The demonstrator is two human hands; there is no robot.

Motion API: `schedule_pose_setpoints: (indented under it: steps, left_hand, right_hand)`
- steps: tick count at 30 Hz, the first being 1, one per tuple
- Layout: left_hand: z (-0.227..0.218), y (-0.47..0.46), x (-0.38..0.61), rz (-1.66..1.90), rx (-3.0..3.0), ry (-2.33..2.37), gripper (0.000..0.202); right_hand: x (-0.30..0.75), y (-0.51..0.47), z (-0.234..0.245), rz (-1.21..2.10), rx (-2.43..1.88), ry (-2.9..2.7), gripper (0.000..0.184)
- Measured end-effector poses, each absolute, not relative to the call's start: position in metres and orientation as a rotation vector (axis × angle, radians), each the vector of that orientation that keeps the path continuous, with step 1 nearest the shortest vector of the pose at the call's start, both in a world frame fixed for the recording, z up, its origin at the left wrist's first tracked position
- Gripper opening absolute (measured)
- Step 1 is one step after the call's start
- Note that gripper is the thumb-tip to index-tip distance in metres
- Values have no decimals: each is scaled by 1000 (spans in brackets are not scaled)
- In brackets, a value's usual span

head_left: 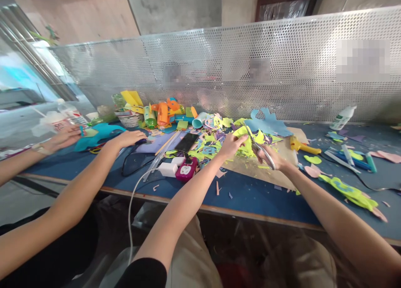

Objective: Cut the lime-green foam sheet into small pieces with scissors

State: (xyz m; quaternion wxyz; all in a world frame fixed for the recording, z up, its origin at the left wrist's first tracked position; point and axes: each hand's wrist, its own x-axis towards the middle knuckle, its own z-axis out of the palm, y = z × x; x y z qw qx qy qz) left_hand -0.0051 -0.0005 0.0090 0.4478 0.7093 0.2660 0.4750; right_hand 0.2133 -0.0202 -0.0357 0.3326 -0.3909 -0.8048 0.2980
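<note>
My left hand (232, 145) pinches a sheet of yellow-green felt or paper (240, 132) above the heap of cut scraps. A pair of scissors (260, 148) is in my right hand (272, 156), fingers wrapped round the handles. The blades point up and left, at the edge of the yellow-green sheet; whether they are apart is hard to tell. Many yellow-green, blue and purple scraps (208, 142) lie under and left of my hands, partly on brown paper (261, 171). Behind the scissors lies a light-blue cut sheet (267, 122).
A co-worker's hands at left are near a blue cutout (99, 137). A phone (187, 142), a magenta power socket (186, 169) and a white charger (168, 169) with its cable lie left of my forearm. At right are a yellow glue gun (304, 147) and white bottle (343, 117); a perforated screen (203, 50) stands behind.
</note>
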Motion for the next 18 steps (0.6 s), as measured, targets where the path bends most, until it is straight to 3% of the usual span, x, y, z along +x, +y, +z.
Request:
schedule_pose_setpoints:
  steps: [7,14,18]
  left_hand:
    - [14,-2,-4,1185,1741,630,36]
    - [7,-1,5,1364,1734,745,44]
    - [5,-2,9,1450,1694,787,47]
  right_hand:
    - [210,-22,-33,718,-1049,-2077,66]
    - [192,-34,-20,550,-1135,-2004,70]
    - [188,-37,-21,721,-1029,-1988,64]
